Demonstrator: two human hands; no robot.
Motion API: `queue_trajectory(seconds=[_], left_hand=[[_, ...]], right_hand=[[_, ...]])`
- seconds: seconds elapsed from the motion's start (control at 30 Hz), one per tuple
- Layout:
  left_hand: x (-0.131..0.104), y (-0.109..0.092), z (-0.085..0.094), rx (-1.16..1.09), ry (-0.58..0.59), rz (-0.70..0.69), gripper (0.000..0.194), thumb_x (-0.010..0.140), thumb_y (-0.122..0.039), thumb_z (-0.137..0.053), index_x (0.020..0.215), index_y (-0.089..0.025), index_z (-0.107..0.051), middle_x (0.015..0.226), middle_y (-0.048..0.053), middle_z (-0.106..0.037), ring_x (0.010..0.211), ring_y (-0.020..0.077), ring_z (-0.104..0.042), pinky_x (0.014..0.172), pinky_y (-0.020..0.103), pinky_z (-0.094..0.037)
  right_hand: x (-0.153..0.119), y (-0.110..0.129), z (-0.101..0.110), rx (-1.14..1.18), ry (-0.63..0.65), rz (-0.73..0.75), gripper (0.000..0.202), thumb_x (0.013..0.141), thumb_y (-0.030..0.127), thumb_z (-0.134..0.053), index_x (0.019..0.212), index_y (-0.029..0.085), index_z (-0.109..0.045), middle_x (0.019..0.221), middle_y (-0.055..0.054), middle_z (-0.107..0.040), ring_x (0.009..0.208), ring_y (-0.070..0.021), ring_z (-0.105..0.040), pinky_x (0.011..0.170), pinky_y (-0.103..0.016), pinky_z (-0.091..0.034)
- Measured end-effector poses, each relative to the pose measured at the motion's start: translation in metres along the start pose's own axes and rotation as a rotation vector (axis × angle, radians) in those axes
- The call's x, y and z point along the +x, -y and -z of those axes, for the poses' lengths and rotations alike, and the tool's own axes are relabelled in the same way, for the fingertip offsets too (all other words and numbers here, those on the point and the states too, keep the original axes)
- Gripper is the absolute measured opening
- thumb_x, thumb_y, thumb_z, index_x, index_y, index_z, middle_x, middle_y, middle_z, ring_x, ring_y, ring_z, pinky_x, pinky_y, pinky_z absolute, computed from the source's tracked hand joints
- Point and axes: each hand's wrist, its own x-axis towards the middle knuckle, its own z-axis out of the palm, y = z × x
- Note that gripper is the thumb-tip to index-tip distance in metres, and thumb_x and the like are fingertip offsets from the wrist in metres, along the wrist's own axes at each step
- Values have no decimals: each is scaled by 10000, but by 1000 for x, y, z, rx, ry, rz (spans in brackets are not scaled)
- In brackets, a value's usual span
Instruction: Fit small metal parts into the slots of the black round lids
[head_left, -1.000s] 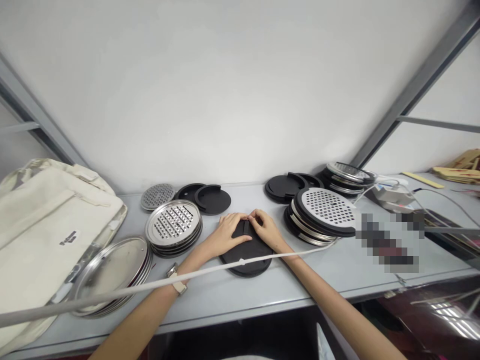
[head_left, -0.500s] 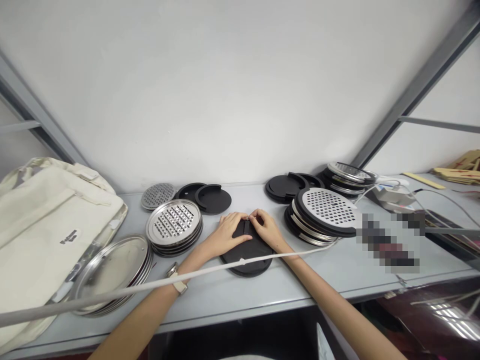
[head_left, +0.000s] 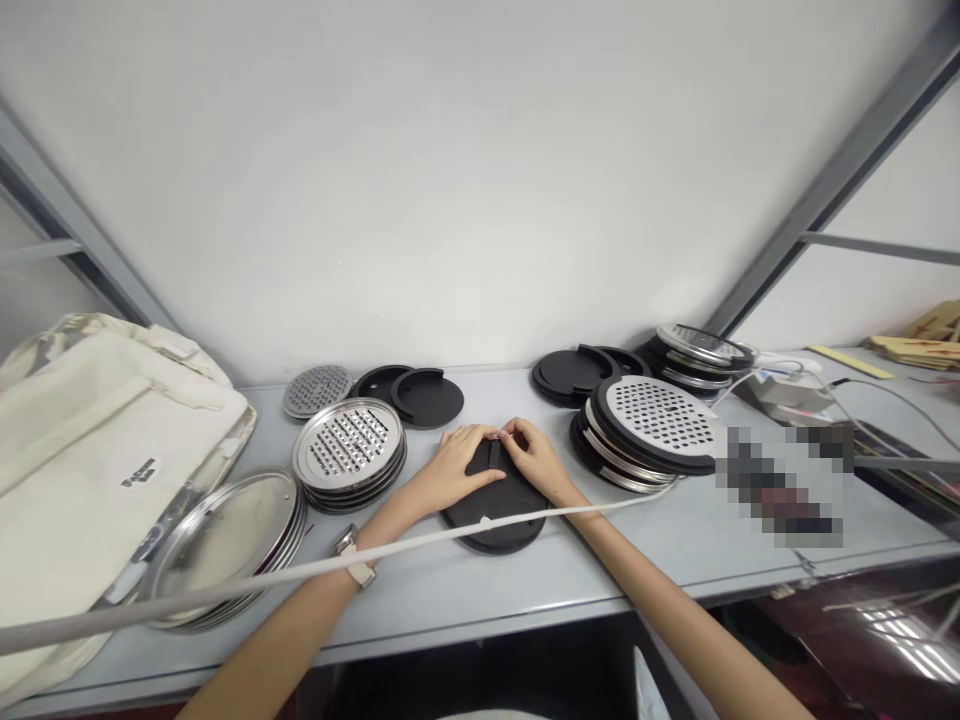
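Note:
A round black disc lies on the grey table, with a small raised black piece on its far part. My left hand rests on the disc's left side, its thumb stretched toward the middle and its fingertips at the far edge. From the right, my right hand pinches at that same far edge, close to the left fingertips. Whatever lies between the fingertips is too small to make out.
Stacked grater discs and metal plates stand left, beside a cream bag. Perforated discs are piled right. Black discs lie behind. A white cable crosses in front, over my left wrist.

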Motion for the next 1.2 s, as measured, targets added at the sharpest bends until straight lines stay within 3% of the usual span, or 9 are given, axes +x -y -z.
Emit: queue_trajectory(seconds=[0.87,1.2], left_hand=[[0,-2,4,-51,6,48,401,837,-351,-599,1193,-248,-444,1196,33,-531,1157,195,-474,1013,363,-316],[-2,-1,-4,16,-130,211,367,851,-339,-574,1180,-243,-443,1188,49,-529,1159,230,-463,982,405,-337]], right_hand=[[1,1,-3,9,5,40,178,874,306,-424,748,203,-498,728,-13,-552,705,-171,-500,674,-287,-407],[29,3,-6,22,183,189,144,897,236,-408,799,200,-508,792,-17,-541,767,-163,-499,729,-294,-412]])
